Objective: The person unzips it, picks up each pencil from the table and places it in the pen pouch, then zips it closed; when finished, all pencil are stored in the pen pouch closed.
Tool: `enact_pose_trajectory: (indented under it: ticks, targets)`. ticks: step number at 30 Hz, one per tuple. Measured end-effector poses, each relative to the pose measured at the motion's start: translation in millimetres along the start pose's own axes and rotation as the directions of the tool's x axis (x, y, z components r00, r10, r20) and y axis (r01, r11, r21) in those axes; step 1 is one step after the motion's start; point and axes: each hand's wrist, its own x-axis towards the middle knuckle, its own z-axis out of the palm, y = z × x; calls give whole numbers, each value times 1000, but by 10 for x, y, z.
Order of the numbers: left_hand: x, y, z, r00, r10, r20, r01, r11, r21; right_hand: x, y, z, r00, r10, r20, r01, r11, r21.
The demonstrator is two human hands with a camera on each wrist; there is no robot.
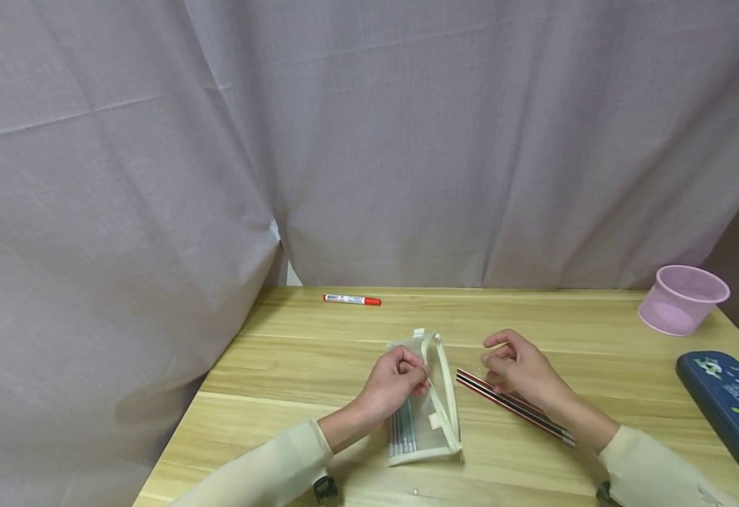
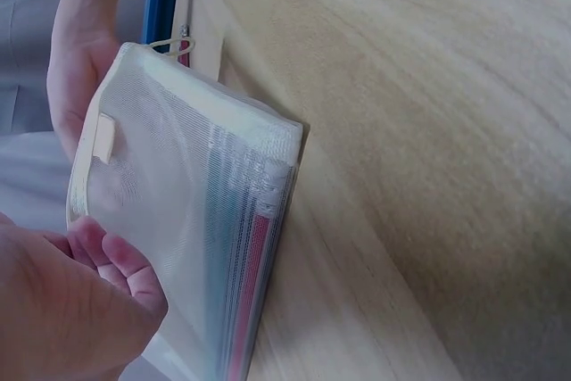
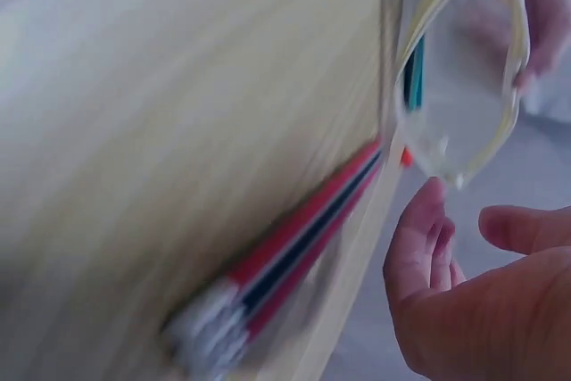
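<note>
My left hand [image 1: 391, 384] pinches the upper edge of a cream mesh zip pouch [image 1: 433, 451]. The pouch's zipped mouth gapes toward the right. Through the mesh in the left wrist view, teal shafts and a pinkish-red one [image 2: 252, 283] show lying along the bottom. My right hand [image 1: 524, 370] hovers just right of the pouch with its fingers loosely bent, and no object shows in them. Beneath it lies a bundle of red-and-black striped pencils [image 1: 480, 386] on the table, partly hidden by the hand and wrist. Their pale ends [image 3: 210, 332] are blurred in the right wrist view.
A red-capped marker [image 1: 352, 300] lies near the table's back edge. At the right stand a pink mesh cup [image 1: 673, 317] and, nearer, a dark blue pencil case [image 1: 718, 415] with printed pictures. Grey curtain [image 1: 376, 155] hangs behind the wooden table [image 1: 293, 366].
</note>
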Motion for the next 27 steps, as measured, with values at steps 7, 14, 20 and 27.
enact_pose_trajectory:
  ticks: [7,14,20,27]
  targets:
    - [-24,7,-9,1000,-5,0,5,1000,2,9,158,-383,995,-40,97,57,981,-184]
    - [-12,0,2,1000,-3,7,3,1000,2,143,320,-750,914,-59,402,169,954,-246]
    - [-14,14,12,1000,-7,14,7,1000,6,266,489,-861,816,-76,573,199,967,-156]
    - [-3,27,8,1000,-13,9,13,1000,7,349,576,-897,750,-119,650,185,982,-33]
